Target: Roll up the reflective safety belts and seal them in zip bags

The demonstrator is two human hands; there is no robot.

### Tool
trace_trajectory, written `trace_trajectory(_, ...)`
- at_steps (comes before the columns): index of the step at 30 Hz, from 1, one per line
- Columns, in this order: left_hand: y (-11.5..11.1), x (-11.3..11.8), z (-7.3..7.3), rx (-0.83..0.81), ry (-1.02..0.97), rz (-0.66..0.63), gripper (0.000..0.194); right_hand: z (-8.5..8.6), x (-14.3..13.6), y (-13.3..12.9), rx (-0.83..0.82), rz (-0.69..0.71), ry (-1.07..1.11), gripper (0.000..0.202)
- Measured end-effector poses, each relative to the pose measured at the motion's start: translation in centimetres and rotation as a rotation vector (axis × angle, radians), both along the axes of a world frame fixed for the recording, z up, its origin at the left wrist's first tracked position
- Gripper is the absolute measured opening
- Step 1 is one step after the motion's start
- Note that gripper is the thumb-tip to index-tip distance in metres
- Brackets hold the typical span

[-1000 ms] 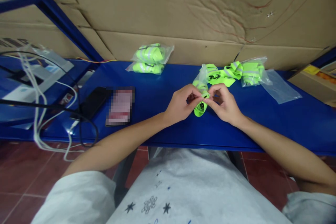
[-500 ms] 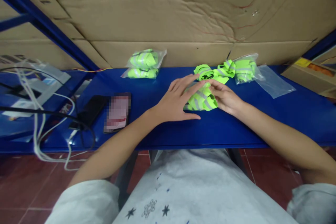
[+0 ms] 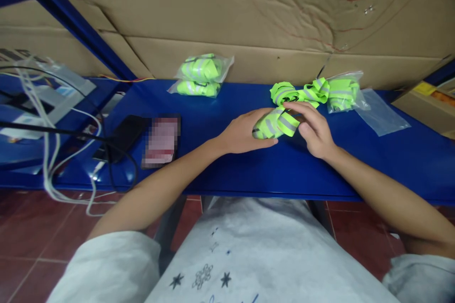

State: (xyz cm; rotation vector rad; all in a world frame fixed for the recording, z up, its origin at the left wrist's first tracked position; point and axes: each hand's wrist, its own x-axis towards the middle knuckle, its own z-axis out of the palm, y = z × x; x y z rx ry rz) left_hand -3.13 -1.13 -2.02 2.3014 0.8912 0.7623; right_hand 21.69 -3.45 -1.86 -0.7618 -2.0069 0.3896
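A folded bundle of neon-green reflective strap (image 3: 276, 123) with grey bands is held just above the blue table. My left hand (image 3: 243, 131) is closed around its left end, thumb along the near side. At its right end is my right hand (image 3: 314, 128), fingers stretched over the far edge and thumb apart. Whether those fingertips touch the strap I cannot tell. Just beyond lie a rolled reflective strap (image 3: 284, 93) and a loosely folded one (image 3: 316, 91). To their right sits a bagged reflective strap (image 3: 343, 93), beside a flat clear plastic bag (image 3: 383, 111).
Two bagged strap bundles (image 3: 201, 74) lie at the back left of the blue table (image 3: 213, 177). A phone (image 3: 161, 141), a black power bank-like block (image 3: 121, 137) and white cables (image 3: 48, 151) are at left. Cardboard (image 3: 199, 14) lines the back; a box (image 3: 432, 109) stands right.
My left hand has closed from spread fingers to a grip round the strap bundle. My right hand has shifted slightly right and its fingers have opened out. The view has tilted a little.
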Motion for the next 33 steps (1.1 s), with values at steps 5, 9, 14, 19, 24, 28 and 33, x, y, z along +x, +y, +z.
trace_trajectory(5, 0.3, -0.2, -0.1, -0.096, -0.041, -0.044, 0.079, 0.3, 0.4, 0.5, -0.047, 0.015, -0.007, 0.032)
trace_trajectory(9, 0.0, 0.0, -0.1, -0.103, -0.011, -0.078, 0.077, 0.1, 0.4, 0.7, -0.132, 0.062, 0.019, 0.021)
trace_trajectory(14, -0.5, 0.1, 0.1, -0.026, 0.097, -0.063, 0.079, 0.2, -0.2, 0.1, -0.137, 0.074, 0.032, 0.019)
trace_trajectory(19, -1.6, 0.3, 0.5, 0.129, 0.255, -0.009, 0.074, 0.1, -1.2, -0.8, -0.071, 0.064, 0.016, 0.019)
trace_trajectory(24, -2.4, 0.7, 0.2, 0.288, 0.275, 0.004, 0.068, 0.1, -2.5, -1.9, 0.046, 0.048, -0.072, 0.015)
trace_trajectory(28, -2.6, 0.6, 0.2, 0.43, 0.334, 0.014, 0.078, -0.2, -3.3, -2.2, 0.105, 0.017, -0.107, 0.013)
trace_trajectory(33, -2.2, -0.1, 1.2, 0.575, 0.444, 0.112, 0.072, -0.6, -2.8, -2.0, 0.065, 0.067, -0.145, 0.021)
